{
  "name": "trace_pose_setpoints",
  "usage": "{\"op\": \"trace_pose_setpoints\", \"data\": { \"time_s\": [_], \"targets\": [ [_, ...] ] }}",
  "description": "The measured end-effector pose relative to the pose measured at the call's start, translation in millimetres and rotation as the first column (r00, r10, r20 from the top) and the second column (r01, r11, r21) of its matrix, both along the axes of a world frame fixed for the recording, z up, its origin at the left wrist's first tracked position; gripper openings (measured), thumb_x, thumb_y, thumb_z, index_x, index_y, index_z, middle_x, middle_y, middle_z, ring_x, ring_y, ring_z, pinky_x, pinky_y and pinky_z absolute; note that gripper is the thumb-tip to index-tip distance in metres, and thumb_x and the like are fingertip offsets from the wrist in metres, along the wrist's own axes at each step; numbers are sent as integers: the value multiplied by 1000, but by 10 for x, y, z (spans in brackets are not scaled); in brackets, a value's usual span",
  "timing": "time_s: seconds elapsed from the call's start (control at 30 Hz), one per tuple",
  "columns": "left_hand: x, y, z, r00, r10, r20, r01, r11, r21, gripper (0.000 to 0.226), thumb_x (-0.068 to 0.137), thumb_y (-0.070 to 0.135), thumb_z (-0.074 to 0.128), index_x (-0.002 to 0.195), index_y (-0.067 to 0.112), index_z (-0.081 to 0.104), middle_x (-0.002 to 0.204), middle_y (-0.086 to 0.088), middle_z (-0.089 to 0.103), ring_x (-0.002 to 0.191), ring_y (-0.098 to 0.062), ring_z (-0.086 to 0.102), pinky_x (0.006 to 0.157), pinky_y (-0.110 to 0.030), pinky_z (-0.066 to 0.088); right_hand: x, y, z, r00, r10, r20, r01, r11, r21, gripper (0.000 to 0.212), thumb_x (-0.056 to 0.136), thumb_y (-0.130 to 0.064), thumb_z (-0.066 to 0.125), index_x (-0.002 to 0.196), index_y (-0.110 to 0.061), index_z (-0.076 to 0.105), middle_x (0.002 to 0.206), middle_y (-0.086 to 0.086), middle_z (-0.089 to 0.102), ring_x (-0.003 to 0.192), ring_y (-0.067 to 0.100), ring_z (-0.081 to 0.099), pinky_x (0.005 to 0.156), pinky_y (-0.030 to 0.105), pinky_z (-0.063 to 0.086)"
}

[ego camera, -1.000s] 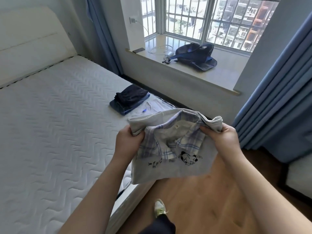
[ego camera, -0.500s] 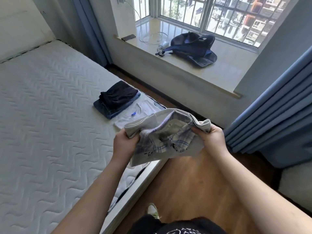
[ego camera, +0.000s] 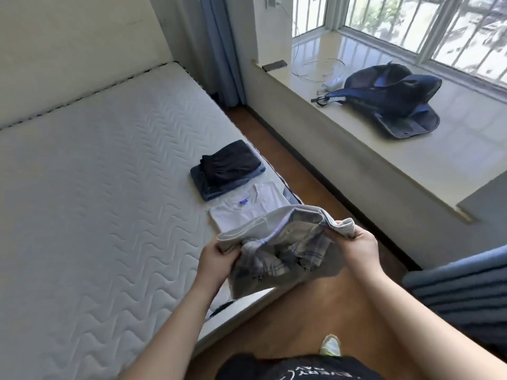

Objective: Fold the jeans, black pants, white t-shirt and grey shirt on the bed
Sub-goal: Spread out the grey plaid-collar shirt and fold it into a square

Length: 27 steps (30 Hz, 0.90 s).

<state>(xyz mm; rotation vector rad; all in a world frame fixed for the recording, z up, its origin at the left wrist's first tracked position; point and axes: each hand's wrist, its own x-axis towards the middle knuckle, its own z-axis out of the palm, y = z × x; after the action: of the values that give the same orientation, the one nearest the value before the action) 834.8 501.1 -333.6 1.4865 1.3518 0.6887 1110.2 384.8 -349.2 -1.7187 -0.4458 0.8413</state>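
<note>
- We are holding the grey shirt [ego camera: 277,250] over the bed [ego camera: 90,215] edge.
- Both hands, left [ego camera: 216,260] and right [ego camera: 358,246], are gripping its top corners, fingers clenched on cloth.

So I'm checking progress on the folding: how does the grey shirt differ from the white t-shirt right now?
The grey shirt is held up in the air, gripped by the left hand and right hand; the white t-shirt lies on the bed. The grey shirt sags, bunched, showing plaid lining; the white t-shirt is flat and folded. Both sit near the bed's edge.
</note>
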Motion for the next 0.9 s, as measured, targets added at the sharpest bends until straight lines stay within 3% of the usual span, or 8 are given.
{"op": "trace_pose_setpoints", "data": {
  "time_s": [0.17, 0.27, 0.37, 0.53, 0.7, 0.8, 0.9],
  "targets": [
    [218, -60, -113, 974, 222, 40, -220, 974, -44, 25, 81, 8, 74, 89, 32, 72, 81, 23, 72, 78, 10, 65, 62, -7, 47, 412, 412, -27, 975, 218, 41, -217, 976, -21, 15, 71, -32, 86, 78, -26, 75, 79, -2, 75, 71, 4, 60, 74, 30, 50],
    [242, -9, -261, 942, 332, 40, -326, 939, -112, 19, 82, 9, 73, 95, 23, 74, 88, 14, 73, 83, 2, 67, 71, -17, 51, 514, 696, -106, 949, 306, 74, -303, 952, -48, 17, 71, -33, 86, 76, -22, 74, 74, -2, 74, 66, 3, 57, 69, 28, 48],
    [211, 114, -424, 917, 398, 17, -392, 909, -140, 20, 82, 10, 73, 99, 20, 74, 89, 12, 73, 84, 5, 64, 67, -12, 48, 531, 1015, -223, 926, 370, 73, -366, 928, -71, 17, 72, -32, 85, 77, -21, 74, 77, -2, 74, 68, 2, 58, 68, 25, 48],
    [79, 510, -775, 908, 417, -48, -418, 889, -185, 20, 83, 10, 71, 98, 22, 74, 91, 12, 73, 88, -3, 66, 75, -21, 50, 522, 1544, -494, 879, 465, 105, -448, 881, -155, 12, 72, -30, 86, 73, -29, 74, 73, -12, 74, 63, -4, 59, 65, 23, 49],
    [31, 967, -1074, 926, 365, -95, -377, 894, -243, 27, 80, 5, 69, 88, 31, 72, 82, 20, 72, 86, -2, 66, 68, -11, 48, 611, 2022, -748, 857, 503, 112, -466, 849, -250, 15, 71, -31, 87, 68, -29, 72, 67, -9, 72, 63, 3, 58, 65, 30, 48],
    [24, 1267, -1208, 940, 317, -125, -340, 903, -262, 31, 79, -1, 64, 96, 23, 73, 90, 13, 73, 90, -10, 67, 72, -17, 49, 624, 2277, -900, 850, 515, 108, -470, 836, -283, 17, 71, -31, 86, 65, -27, 71, 63, -11, 69, 59, 0, 56, 63, 29, 47],
    [49, 1563, -1302, 940, 300, -161, -334, 902, -273, 30, 78, 2, 66, 94, 25, 73, 90, 14, 73, 91, -10, 67, 71, -13, 48, 648, 2542, -1031, 841, 530, 109, -479, 822, -309, 21, 70, -35, 87, 63, -26, 69, 60, -14, 67, 58, 0, 54, 61, 28, 45]
  ]
}}
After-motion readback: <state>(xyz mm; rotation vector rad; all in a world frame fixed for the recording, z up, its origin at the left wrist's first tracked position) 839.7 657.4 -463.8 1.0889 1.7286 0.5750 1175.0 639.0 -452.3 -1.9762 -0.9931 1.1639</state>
